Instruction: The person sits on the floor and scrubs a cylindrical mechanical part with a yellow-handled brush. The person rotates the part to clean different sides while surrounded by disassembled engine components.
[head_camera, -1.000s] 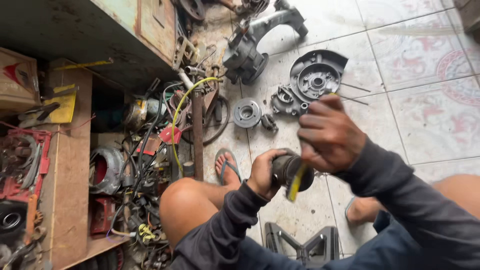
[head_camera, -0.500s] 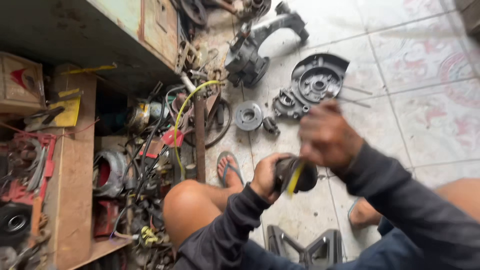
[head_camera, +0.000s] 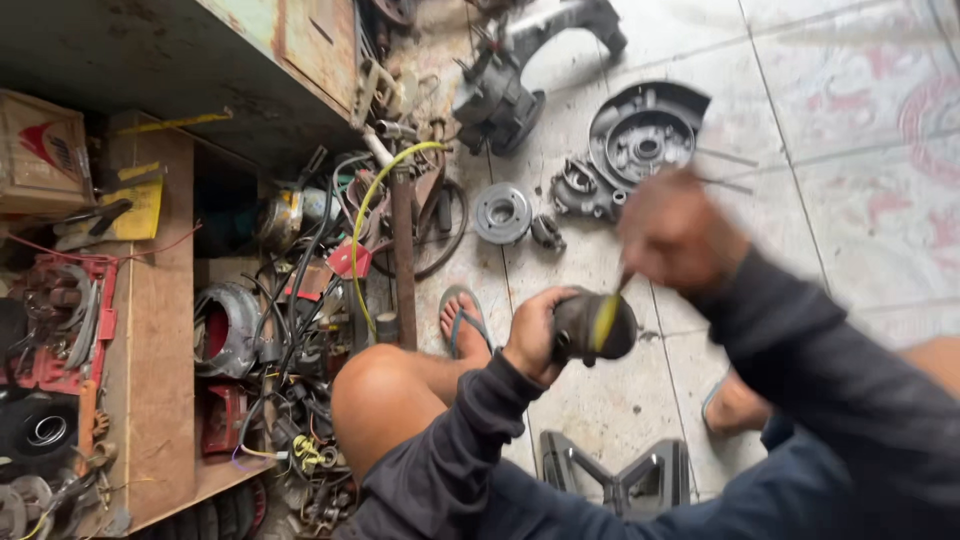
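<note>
Head view: a dark rounded motor part (head_camera: 592, 325) is gripped in the left hand (head_camera: 535, 335), whose fingers are curled closed around its near side, above the tiled floor (head_camera: 850, 150). Directly above and to the right of that hand, the right hand (head_camera: 680, 235) is seen blurred; its fingers are closed on a thin yellow-handled tool (head_camera: 608, 315), whose lower end is laid against the part. The step in hand is judged to be work on the part's face with the tool. For the next move, a steady hold by the left hand and a controlled tool tip are called for. Beyond the right hand, a round grey cover plate (head_camera: 645, 135) and a small pulley (head_camera: 502, 212) are laid on the tiles. Left of the left hand, a sandalled foot (head_camera: 462, 320) and a clutter of wires (head_camera: 300, 330) are seen.
</note>
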